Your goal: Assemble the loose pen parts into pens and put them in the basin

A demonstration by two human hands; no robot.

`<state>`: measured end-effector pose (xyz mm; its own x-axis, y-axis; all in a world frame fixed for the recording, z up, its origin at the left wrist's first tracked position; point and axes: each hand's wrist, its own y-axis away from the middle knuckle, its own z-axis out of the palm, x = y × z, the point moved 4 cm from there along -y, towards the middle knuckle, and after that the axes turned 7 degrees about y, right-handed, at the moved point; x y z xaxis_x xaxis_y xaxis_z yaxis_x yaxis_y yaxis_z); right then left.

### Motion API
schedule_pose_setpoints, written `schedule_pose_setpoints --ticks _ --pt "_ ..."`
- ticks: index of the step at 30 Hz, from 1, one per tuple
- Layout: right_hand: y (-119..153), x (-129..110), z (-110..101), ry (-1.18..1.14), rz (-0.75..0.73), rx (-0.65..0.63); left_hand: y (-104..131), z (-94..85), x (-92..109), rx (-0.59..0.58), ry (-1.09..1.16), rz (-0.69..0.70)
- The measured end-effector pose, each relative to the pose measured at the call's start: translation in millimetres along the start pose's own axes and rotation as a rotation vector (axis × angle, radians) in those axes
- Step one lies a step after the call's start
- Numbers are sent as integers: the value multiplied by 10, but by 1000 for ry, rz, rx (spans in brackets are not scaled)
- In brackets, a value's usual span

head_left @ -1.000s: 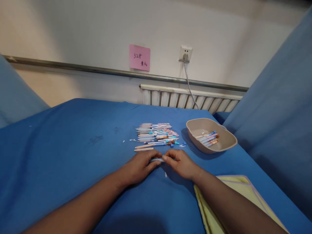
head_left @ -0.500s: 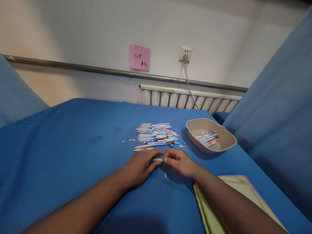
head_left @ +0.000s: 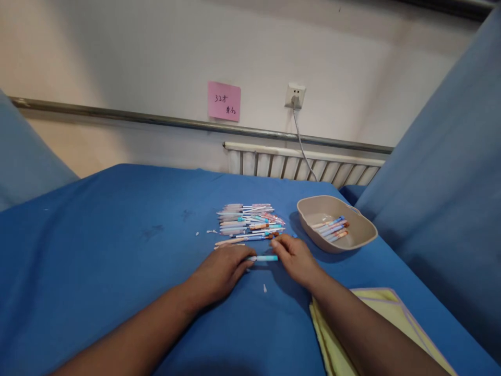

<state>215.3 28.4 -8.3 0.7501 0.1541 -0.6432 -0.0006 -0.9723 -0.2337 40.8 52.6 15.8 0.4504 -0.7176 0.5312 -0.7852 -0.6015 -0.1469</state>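
Between thumb and fingers, my left hand (head_left: 223,272) holds a pen with a light teal barrel (head_left: 266,258), which points to the right. My right hand (head_left: 296,261) is at the right of the pen's end, fingers bent toward the pile; whether its fingertips hold anything small cannot be made out. Just beyond both hands lies a pile of pens and pen parts (head_left: 250,222) in pale, orange, blue and teal colours. A small white piece (head_left: 265,288) lies on the blue cloth (head_left: 156,261) nearer to me.
A beige basin (head_left: 366,236) with several pens (head_left: 332,228) stands right of the pile. A folded yellow cloth (head_left: 385,303) lies under my right forearm. Tiny white bits (head_left: 211,231) sit left of the pile. Behind are a radiator (head_left: 274,162) and a plugged socket (head_left: 295,96).
My right hand has moved slightly right, off the pen, and the teal part now shows. My left hand has shifted a little left, still holding the pen. The view has tilted slightly upward.
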Motion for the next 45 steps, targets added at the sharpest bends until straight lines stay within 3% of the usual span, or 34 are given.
schedule_pose_setpoints --ticks 3,5,11,23,28,33,41,45 --pt "-56 161 -125 203 91 146 -14 -36 -74 45 74 -79" --pt "-68 239 -147 354 126 160 -18 -40 -107 66 121 -121" --pt "-41 337 -64 578 158 -47 -9 -36 -100 105 208 -116" --pt "-3 310 -179 705 179 -91 -19 -28 -128 120 260 -91" --pt "15 346 -208 768 181 -168 -13 -24 -150 128 247 -104" --pt "-3 321 -166 583 107 -154 -15 -12 -162 114 265 -109" --pt "-1 89 -20 -283 7 -76 -30 10 -231 133 318 -125" --pt "18 13 -22 -420 -21 -46 -34 5 -226 128 329 -120"
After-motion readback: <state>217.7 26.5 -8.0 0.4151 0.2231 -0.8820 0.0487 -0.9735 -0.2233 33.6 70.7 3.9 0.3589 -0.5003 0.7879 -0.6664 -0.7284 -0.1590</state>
